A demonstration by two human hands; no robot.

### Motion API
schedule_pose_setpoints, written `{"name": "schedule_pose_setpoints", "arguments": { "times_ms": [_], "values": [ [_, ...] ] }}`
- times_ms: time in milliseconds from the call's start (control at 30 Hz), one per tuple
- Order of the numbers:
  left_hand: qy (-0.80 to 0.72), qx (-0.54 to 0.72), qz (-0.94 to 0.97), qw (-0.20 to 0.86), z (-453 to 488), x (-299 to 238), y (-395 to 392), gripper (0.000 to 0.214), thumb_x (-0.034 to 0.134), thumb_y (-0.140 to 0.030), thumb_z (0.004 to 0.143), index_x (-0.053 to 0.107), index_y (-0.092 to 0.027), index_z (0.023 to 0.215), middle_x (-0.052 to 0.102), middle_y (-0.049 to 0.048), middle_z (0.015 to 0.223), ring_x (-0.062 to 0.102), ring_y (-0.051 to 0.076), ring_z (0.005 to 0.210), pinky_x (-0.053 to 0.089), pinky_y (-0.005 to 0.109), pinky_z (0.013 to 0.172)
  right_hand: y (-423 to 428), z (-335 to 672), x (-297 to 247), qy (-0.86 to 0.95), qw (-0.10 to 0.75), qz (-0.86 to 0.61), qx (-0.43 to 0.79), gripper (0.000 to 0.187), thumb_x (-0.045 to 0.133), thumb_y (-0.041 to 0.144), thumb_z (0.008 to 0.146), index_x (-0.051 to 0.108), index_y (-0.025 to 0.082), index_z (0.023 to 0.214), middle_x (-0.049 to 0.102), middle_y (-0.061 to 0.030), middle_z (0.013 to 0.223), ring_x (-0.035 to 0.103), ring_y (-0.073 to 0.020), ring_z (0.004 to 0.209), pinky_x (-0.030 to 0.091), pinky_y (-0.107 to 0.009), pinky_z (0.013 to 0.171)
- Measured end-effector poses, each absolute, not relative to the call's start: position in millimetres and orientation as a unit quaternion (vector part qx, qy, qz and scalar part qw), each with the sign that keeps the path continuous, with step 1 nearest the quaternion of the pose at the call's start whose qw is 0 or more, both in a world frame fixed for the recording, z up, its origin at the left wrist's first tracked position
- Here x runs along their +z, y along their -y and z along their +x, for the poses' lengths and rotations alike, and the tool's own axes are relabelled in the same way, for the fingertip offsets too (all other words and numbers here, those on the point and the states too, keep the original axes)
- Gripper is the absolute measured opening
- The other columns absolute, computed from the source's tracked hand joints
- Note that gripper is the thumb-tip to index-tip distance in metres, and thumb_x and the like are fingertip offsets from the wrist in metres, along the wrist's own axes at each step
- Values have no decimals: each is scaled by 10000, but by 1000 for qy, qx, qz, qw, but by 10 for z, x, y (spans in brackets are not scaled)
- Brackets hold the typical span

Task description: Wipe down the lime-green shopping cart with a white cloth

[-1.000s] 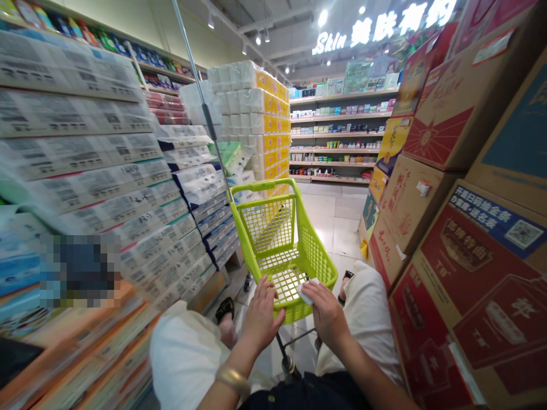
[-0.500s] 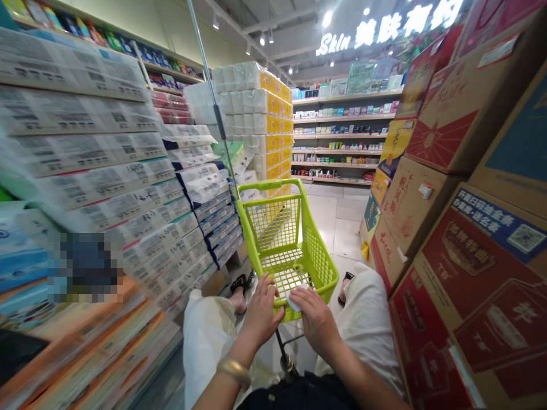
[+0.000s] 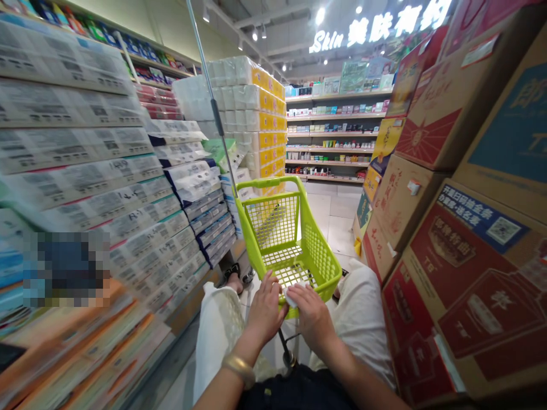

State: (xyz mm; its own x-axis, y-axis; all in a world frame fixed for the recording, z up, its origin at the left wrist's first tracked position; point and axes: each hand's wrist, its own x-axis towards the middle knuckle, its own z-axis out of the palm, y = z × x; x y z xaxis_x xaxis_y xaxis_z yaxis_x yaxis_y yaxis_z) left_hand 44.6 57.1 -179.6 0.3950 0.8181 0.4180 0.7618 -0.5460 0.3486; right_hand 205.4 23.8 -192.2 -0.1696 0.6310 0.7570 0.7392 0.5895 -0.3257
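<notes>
A lime-green plastic shopping cart basket (image 3: 314,259) with a mesh grid stands in front of me, and nothing shows inside it. My left hand (image 3: 265,310) grips its near rim with the fingers spread. A gold bangle (image 3: 238,367) circles that wrist. My right hand (image 3: 310,316) lies on the rim just beside it, pressing a folded white tissue (image 3: 290,297) against the plastic. Part of the tissue sticks out from under my fingers, and the rest is hidden.
Wrapped toilet-paper packs (image 3: 106,171) are stacked high on the left. Printed cardboard cartons (image 3: 461,285) wall the right side. A thin metal pole (image 3: 213,108) rises from the cart. Goods shelves (image 3: 333,136) stand beyond the tiled floor (image 3: 333,228) ahead.
The cart and my hands have moved forward along the aisle, and the stacks have shifted past on both sides. My grip on the rim and the tissue look unchanged.
</notes>
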Motion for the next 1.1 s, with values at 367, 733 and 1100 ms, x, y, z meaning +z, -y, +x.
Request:
{"name": "schedule_pose_setpoints", "arguments": {
  "times_ms": [367, 733, 1100],
  "values": [
    [-467, 302, 830, 44, 416, -1834, -574, 264, 581, -179, 804, 494, -218, 1050, 551, 116, 1253, 348, 316, 1424, 419, 541, 1100, -171, 2065, -1959, 765, 467, -437, -76, 468, 376, 26, 876, 661, 204, 1202, 730, -71, 1172, 649, -197, 1167, 490, -418, 1039],
    [-451, 300, 841, 27, 455, -1839, -503, 302, 551, -123, 774, 489, -213, 1055, 528, 110, 1240, 331, 334, 1425, 418, 567, 1105, -204, 2062, -1991, 750, 460, -468, -80, 476, 385, 31, 855, 673, 199, 1195, 730, -83, 1171, 647, -210, 1166, 466, -443, 1058],
    [-468, 309, 827, 46, 363, -1780, -622, 122, 540, -171, 810, 503, -224, 913, 547, 92, 1194, 338, 335, 1422, 437, 552, 1095, -359, 2465, -2023, 689, 490, -526, -92, 458, 383, 26, 865, 696, 195, 1154, 734, -100, 1160, 641, -245, 1185, 455, -505, 1064]
  ]
}}
